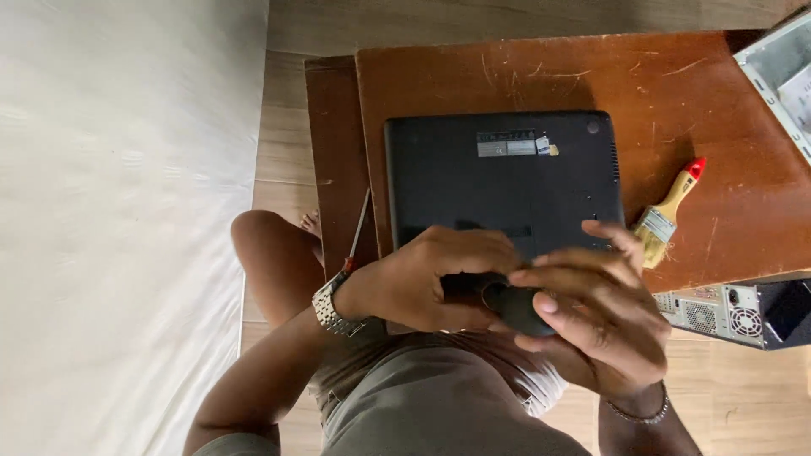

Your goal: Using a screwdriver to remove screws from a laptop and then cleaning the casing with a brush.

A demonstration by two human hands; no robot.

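Observation:
A black laptop (498, 181) lies upside down on a scratched brown wooden table (591, 76), its underside facing up. Both my hands meet at the laptop's near edge. My left hand (427, 283), with a metal watch on the wrist, curls over a dark part at that edge. My right hand (596, 308), with a thin bracelet, grips a small black rounded object (517, 308) between thumb and fingers. What exactly the left fingers hold is hidden.
A paintbrush (667, 215) with a yellow handle and red tip lies to the right of the laptop. A screwdriver (359, 228) rests on the table's lower left ledge. Open computer cases stand at the top right (781, 72) and lower right (743, 312). A white bed (118, 219) fills the left.

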